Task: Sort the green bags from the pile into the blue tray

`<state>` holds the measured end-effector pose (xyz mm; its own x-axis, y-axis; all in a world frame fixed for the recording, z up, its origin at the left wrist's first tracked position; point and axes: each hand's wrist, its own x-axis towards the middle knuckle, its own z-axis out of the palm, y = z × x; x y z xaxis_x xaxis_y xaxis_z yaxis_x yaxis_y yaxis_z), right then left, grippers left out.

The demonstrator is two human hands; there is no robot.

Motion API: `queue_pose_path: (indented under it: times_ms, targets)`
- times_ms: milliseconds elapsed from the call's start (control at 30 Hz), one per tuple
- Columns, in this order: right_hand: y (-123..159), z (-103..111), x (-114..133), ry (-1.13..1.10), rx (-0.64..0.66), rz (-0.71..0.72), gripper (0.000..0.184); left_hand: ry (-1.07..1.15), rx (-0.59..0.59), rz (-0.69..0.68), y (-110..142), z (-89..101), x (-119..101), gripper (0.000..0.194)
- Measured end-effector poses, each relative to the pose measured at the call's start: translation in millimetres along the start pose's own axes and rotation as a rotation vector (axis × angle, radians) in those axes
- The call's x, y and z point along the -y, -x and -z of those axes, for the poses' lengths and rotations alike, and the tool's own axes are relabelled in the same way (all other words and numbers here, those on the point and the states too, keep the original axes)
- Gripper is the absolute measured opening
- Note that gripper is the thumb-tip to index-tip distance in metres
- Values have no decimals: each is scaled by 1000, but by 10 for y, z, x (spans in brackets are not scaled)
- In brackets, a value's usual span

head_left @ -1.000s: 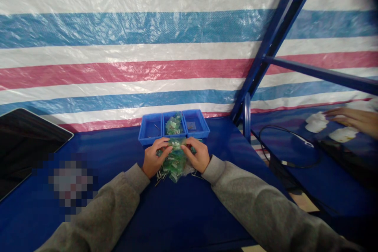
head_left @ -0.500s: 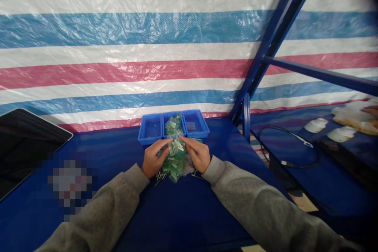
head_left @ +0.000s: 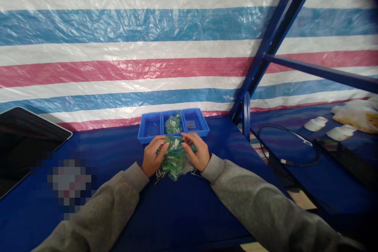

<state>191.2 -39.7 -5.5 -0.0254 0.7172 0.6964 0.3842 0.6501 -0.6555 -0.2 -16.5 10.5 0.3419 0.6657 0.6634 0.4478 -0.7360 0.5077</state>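
A small clear plastic bag (head_left: 174, 142) with short metal pieces inside is held up between my two hands. My left hand (head_left: 153, 155) pinches its left side between thumb and fingers. On the opposite side, my right hand (head_left: 198, 152) grips the upper right edge. Beneath them lies a pile of greenish plastic bags (head_left: 173, 167) holding similar pieces. Loose metal pins (head_left: 158, 176) stick out on the table at the pile's left. Just beyond my fingers stands a middle blue bin (head_left: 164, 129) containing more filled green bags (head_left: 173, 123).
A left blue bin (head_left: 142, 134) and a right blue bin (head_left: 203, 126) flank the middle one, with small items inside. A dark-screened device (head_left: 29, 145) lies left. Rightward are a blue metal frame (head_left: 265, 53), a cable (head_left: 291, 165), white containers (head_left: 341, 132) and a plastic bag (head_left: 358, 116).
The small bag has shifted slightly between my hands and its pieces lie differently. My right fingers have spread a little. At the far right edge, a hand near the plastic bag has left view.
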Motion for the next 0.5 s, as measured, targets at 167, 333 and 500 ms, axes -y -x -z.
queue_pose_path:
  times_ms: [167,333,500]
  targets:
    - [-4,16,21,-16,52,12,30,-21,15,29,39,-28,28,17]
    - [14,21,5,43,58,35,23,-65,-35,-37,29,-31,1,16]
    - [43,-17,-40,51,65,60,15,-33,-27,-67,18,-13,-5,14]
